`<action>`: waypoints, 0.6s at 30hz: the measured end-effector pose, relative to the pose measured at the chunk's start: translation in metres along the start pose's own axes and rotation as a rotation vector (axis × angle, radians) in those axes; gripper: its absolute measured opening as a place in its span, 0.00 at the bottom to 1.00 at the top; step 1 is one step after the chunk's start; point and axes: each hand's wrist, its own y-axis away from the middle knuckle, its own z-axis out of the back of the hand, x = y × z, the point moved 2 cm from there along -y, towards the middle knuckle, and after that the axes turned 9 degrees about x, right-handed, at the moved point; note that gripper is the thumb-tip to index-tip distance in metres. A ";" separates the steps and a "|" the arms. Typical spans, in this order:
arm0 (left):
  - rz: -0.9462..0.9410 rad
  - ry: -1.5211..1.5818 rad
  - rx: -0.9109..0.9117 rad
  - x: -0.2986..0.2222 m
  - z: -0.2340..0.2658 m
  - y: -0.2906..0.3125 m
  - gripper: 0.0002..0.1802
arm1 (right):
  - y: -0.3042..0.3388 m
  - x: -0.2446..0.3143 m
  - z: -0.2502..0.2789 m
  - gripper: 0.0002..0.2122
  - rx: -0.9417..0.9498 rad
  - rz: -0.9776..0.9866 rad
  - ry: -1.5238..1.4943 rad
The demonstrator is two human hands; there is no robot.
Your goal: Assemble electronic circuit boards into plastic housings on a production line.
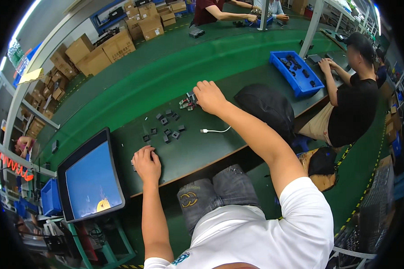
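My right hand [209,97] reaches across the dark green workbench [211,150] to a small heap of electronic parts [188,102] with red and black bits. Its fingers curl down at the heap's right side; what they hold is hidden. Close to the bench's front edge, my left hand [147,165] is closed, its fingers bent over a small dark thing that barely shows at the fingertips. Several small black square plastic housings [164,120] lie loose between my hands. A white cable [215,131] with a plug lies below my right forearm.
A tray-like black-framed screen [116,175] stands at the left. A black bag [265,105] sits right of my forearm. Farther right, a blue bin [296,74] holds black parts, beside a seated co-worker [357,94]. Cardboard boxes [116,45] are stacked beyond the bench.
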 end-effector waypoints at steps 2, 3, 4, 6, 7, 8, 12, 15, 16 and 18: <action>0.007 0.000 0.003 0.002 0.000 0.001 0.06 | 0.008 0.009 0.013 0.17 -0.003 -0.025 -0.041; 0.010 -0.003 -0.003 0.002 0.003 0.003 0.06 | 0.015 0.016 0.032 0.17 -0.053 -0.098 -0.337; 0.007 0.002 -0.007 0.000 0.005 0.003 0.06 | 0.027 0.019 0.049 0.17 -0.100 -0.182 -0.627; 0.024 0.007 0.007 0.000 0.009 0.004 0.06 | 0.054 0.032 0.071 0.18 -0.160 -0.160 -0.806; 0.030 0.011 0.009 -0.001 0.010 0.002 0.06 | 0.066 0.037 0.076 0.18 -0.235 -0.140 -0.982; 0.047 0.012 0.009 -0.002 0.010 0.002 0.06 | 0.078 0.044 0.075 0.18 -0.221 -0.130 -0.983; 0.001 0.033 0.016 -0.004 0.007 0.000 0.06 | 0.122 0.082 0.067 0.17 -0.273 0.009 -0.922; 0.004 0.024 0.023 -0.002 0.007 0.004 0.06 | 0.136 0.103 0.050 0.15 -0.274 -0.012 -0.913; 0.008 0.018 0.024 -0.002 0.010 0.007 0.06 | 0.139 0.106 0.044 0.15 -0.285 0.002 -0.893; 0.027 0.017 0.043 0.000 0.010 0.008 0.06 | 0.139 0.106 0.033 0.15 -0.288 0.018 -0.862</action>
